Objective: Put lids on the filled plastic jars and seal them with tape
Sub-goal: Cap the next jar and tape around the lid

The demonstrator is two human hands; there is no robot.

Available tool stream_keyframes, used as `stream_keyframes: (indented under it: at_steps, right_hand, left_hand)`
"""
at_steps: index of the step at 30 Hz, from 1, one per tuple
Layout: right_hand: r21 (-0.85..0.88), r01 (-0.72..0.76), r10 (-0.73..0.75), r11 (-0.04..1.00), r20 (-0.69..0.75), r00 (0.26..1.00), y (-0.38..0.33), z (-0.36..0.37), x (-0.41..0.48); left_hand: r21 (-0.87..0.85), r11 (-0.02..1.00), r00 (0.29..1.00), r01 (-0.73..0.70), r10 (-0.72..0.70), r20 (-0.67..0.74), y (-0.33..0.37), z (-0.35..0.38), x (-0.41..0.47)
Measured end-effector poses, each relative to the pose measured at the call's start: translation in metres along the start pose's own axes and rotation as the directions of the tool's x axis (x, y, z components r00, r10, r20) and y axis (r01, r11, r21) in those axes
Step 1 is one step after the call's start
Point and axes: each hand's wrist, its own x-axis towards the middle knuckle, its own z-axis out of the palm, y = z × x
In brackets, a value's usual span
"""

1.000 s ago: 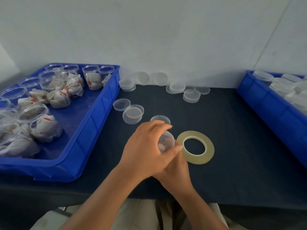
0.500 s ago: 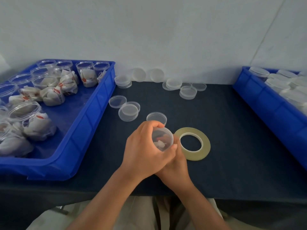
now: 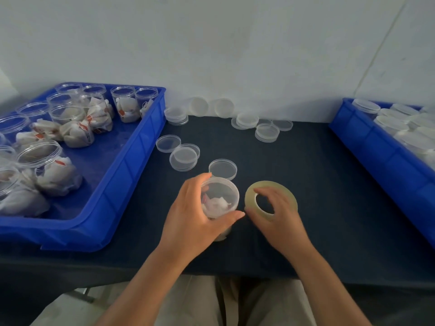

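Observation:
My left hand grips a clear plastic jar that stands on the dark table; a lid sits on it and white wrapped contents show through. Just to its right lies a yellowish roll of tape, flat on the table. My right hand lies over the roll's near right side, thumb at its outer left edge and fingertips curled at the hole, pinching the ring. A loose clear lid lies right behind the jar.
A blue bin on the left holds several open filled jars. Another blue bin on the right holds lidded jars. Loose lids and small stacks of lids lie between them, up to the wall.
My right hand has left the jar and moved right onto the tape roll. My left hand still holds the jar, whose lid is now in plain sight.

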Motion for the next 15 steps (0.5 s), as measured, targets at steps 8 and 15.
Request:
stream_keyframes:
  at_steps: [8,15]
  right_hand:
    - [-0.446,0.115,-0.077,0.888,0.101,0.992,0.015,-0.011,-0.008]
    - [0.114,0.045,-0.034,0.993,-0.099,0.995,-0.029,-0.029,-0.039]
  left_hand:
    - [-0.153,0.988,0.989,0.031,-0.008,0.147,-0.013,0.005,0.014]
    - [-0.066,0.998,0.977,-0.010,0.024,0.213,-0.015,-0.004,0.023]
